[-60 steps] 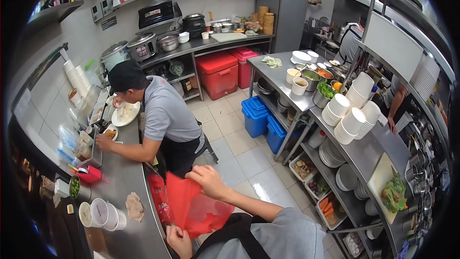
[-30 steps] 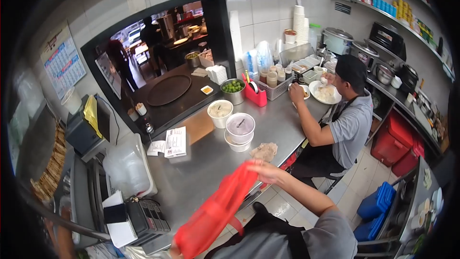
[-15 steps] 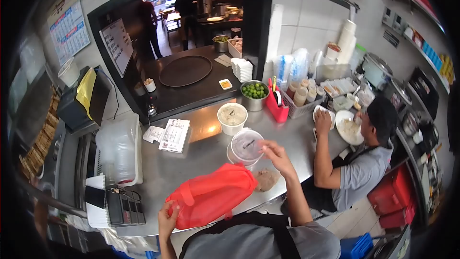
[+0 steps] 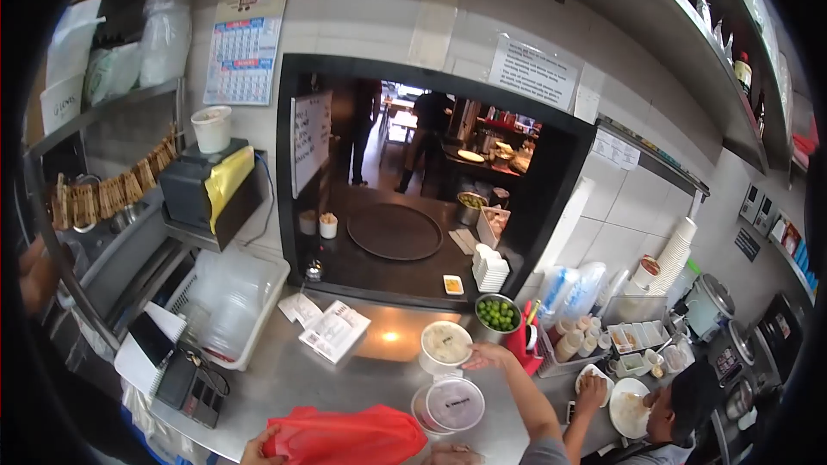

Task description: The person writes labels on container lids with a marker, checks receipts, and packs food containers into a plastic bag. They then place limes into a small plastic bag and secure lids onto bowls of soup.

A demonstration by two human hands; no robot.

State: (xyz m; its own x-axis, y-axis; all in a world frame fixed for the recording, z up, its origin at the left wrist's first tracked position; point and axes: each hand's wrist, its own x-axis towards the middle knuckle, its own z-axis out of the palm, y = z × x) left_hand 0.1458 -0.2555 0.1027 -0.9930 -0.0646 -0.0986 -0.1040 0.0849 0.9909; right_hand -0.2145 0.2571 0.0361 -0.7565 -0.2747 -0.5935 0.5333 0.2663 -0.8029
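Observation:
My left hand (image 4: 262,446), at the bottom edge, grips the end of a red cloth-like bag (image 4: 345,436) lying on the steel counter. My right hand (image 4: 489,356) reaches forward, its fingers closed at the right side of a round white tub (image 4: 445,344) with a clear lid and pale contents. Just nearer to me stands a second lidded tub (image 4: 454,405), its lid cloudy with a dark mark on it. Below that tub, a brownish bundle (image 4: 452,454) is partly cut off by the frame's edge.
A pot of green limes (image 4: 497,313) and a red holder (image 4: 527,346) stand behind my right hand. To the left are a printed box (image 4: 334,331) and a basket of plastic lids (image 4: 226,306). A co-worker (image 4: 680,405) sits at the right by a plate (image 4: 630,408).
My right hand has moved from the nearer tub to the farther one. The view has tilted up and turned, so the counter appears lower. My left hand stays on the red bag.

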